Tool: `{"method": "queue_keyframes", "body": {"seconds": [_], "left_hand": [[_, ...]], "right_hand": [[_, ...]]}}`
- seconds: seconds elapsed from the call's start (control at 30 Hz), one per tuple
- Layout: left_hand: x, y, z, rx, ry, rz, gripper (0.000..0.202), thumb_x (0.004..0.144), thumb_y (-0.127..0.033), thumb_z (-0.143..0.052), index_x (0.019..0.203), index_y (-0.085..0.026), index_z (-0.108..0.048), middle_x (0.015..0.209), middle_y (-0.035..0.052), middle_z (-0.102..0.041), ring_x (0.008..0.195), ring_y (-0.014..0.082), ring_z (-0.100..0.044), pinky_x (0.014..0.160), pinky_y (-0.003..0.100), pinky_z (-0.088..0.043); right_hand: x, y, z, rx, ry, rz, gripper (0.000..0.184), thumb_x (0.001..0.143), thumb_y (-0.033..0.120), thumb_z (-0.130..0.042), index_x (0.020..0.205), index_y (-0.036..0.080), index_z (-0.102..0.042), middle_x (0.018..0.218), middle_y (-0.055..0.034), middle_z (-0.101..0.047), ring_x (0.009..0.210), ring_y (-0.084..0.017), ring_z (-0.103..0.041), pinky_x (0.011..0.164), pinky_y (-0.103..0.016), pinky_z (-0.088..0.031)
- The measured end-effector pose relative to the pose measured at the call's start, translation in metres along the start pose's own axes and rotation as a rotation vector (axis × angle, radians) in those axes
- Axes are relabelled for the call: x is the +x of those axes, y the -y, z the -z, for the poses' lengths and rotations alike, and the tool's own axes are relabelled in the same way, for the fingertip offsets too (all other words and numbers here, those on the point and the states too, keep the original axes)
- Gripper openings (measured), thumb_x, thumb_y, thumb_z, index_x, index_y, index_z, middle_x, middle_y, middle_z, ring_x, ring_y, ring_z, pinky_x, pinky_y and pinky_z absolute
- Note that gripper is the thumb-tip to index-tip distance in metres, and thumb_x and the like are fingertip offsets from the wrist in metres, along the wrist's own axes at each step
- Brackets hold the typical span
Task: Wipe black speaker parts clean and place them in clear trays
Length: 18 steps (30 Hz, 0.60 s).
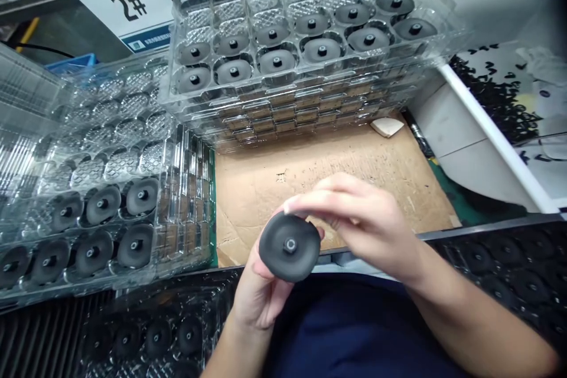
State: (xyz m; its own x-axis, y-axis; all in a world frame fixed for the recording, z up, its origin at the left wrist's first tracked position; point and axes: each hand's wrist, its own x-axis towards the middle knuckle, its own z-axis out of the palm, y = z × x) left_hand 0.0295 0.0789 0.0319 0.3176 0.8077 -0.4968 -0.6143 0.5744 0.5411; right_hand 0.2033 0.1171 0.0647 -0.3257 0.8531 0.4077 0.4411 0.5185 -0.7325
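A round black rubber-looking disc [275,255] with a small hollow stem at its centre is held over the front edge of the cardboard. My left hand [261,295] is closed around it from below and the left, its palm turned up. From the right, my right hand [367,224] reaches over with bent fingers, a fingertip against the disc's upper rim and another at its right side. The thumb of that hand is partly hidden. Similar discs sit stem up in a clear tray [208,94] on the stack behind and in another clear tray [162,212] at the left.
Cardboard [266,189] covers the bench, with a pale wedge-shaped piece [387,126] on it. A white bin [487,130] at the right contains many small black parts. Dark trays of discs [155,339] lie low at both sides. A paper sign [126,6] stands behind.
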Motion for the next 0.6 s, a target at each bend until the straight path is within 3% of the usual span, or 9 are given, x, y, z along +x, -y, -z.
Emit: {"method": "queue_keyframes", "body": {"seconds": [0.07,0.13,0.27,0.33,0.4,0.5,0.6], "left_hand": [[-0.004,-0.004,0.000,-0.038,0.054,0.017,0.061,0.051,-0.049,-0.082,0.107,-0.033,-0.068,0.120,0.0041,-0.067,0.098,0.0244,-0.068,0.091,0.036,-0.053],[-0.007,-0.005,0.004,-0.088,0.107,0.030,0.053,0.056,-0.046,-0.080,0.107,-0.035,-0.068,0.123,0.0022,-0.066,0.100,0.0227,-0.068,0.091,0.033,-0.053],[-0.003,0.000,0.011,-0.142,0.143,0.032,0.053,0.060,-0.046,-0.078,0.110,-0.034,-0.067,0.118,0.0009,-0.069,0.105,0.0237,-0.066,0.089,0.030,-0.054],[-0.001,0.000,0.010,-0.139,0.144,0.038,0.053,0.060,-0.045,-0.078,0.110,-0.033,-0.067,0.118,0.0011,-0.069,0.105,0.0244,-0.066,0.089,0.030,-0.054],[0.000,0.000,0.006,-0.130,0.150,0.040,0.053,0.060,-0.045,-0.079,0.109,-0.032,-0.067,0.117,0.0019,-0.069,0.103,0.0245,-0.067,0.089,0.032,-0.054],[-0.003,0.001,0.000,-0.113,0.153,0.037,0.052,0.059,-0.045,-0.079,0.108,-0.032,-0.067,0.115,0.0012,-0.070,0.102,0.0241,-0.067,0.088,0.031,-0.054],[-0.005,0.006,0.000,-0.058,0.102,0.027,0.058,0.058,-0.046,-0.080,0.112,-0.029,-0.066,0.114,0.0024,-0.069,0.101,0.0223,-0.066,0.089,0.028,-0.052]], "right_hand": [[-0.012,-0.014,-0.009,0.032,-0.050,-0.230,0.023,0.093,0.015,-0.045,0.107,0.020,-0.064,0.098,-0.0045,-0.068,0.090,-0.015,-0.061,0.078,-0.029,-0.047],[-0.036,-0.029,-0.024,-0.019,-0.013,-0.392,0.024,0.094,0.019,-0.045,0.110,0.020,-0.063,0.098,-0.0061,-0.067,0.090,-0.016,-0.062,0.077,-0.030,-0.050],[-0.081,-0.050,-0.049,-0.032,0.134,-0.421,0.023,0.092,0.020,-0.047,0.102,0.020,-0.068,0.081,-0.0047,-0.069,0.075,-0.017,-0.065,0.068,-0.029,-0.053],[-0.084,-0.053,-0.046,-0.038,0.141,-0.430,0.023,0.091,0.020,-0.048,0.101,0.020,-0.068,0.079,-0.0041,-0.069,0.074,-0.017,-0.066,0.067,-0.029,-0.053],[-0.071,-0.044,-0.031,-0.052,0.095,-0.452,0.024,0.093,0.020,-0.046,0.108,0.020,-0.065,0.091,-0.0053,-0.070,0.084,-0.017,-0.066,0.072,-0.030,-0.052],[-0.040,-0.013,-0.004,-0.059,-0.067,-0.382,0.025,0.093,0.021,-0.048,0.117,0.023,-0.058,0.112,-0.0053,-0.067,0.101,-0.018,-0.062,0.081,-0.029,-0.050],[-0.017,0.018,0.005,-0.072,-0.078,-0.037,0.027,0.093,0.015,-0.047,0.116,0.023,-0.060,0.101,-0.0028,-0.070,0.087,-0.015,-0.063,0.075,-0.029,-0.047]]}}
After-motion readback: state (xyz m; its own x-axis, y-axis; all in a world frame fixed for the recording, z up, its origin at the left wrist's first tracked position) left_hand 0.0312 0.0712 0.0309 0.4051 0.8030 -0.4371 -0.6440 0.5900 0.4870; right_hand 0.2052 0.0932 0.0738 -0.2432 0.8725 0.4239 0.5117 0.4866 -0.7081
